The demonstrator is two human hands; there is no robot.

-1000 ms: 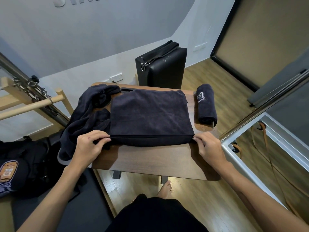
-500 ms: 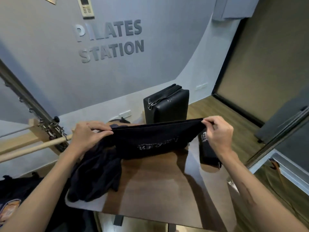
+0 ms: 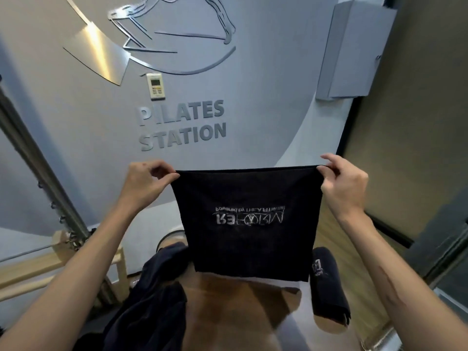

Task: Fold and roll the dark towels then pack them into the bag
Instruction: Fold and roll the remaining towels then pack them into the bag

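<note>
A dark towel [image 3: 243, 239] with a white upside-down logo hangs in the air above the wooden table [image 3: 235, 310]. My left hand [image 3: 147, 181] pinches its top left corner and my right hand [image 3: 342, 181] pinches its top right corner, stretching the upper edge flat. A rolled dark towel [image 3: 326, 282] lies on the table's right side. A loose heap of dark towels [image 3: 154, 292] sits on the table's left side. The hanging towel hides the black bag behind it.
A grey wall with lettering and a wall controller [image 3: 155, 86] stands ahead. A wooden bar and metal frame [image 3: 58, 249] are at the left. A dark-framed panel [image 3: 410, 148] and a metal rail lie to the right.
Both hands have lifted the towel off the table and raised it high, so it now hangs full length. The view has tilted upward toward the wall.
</note>
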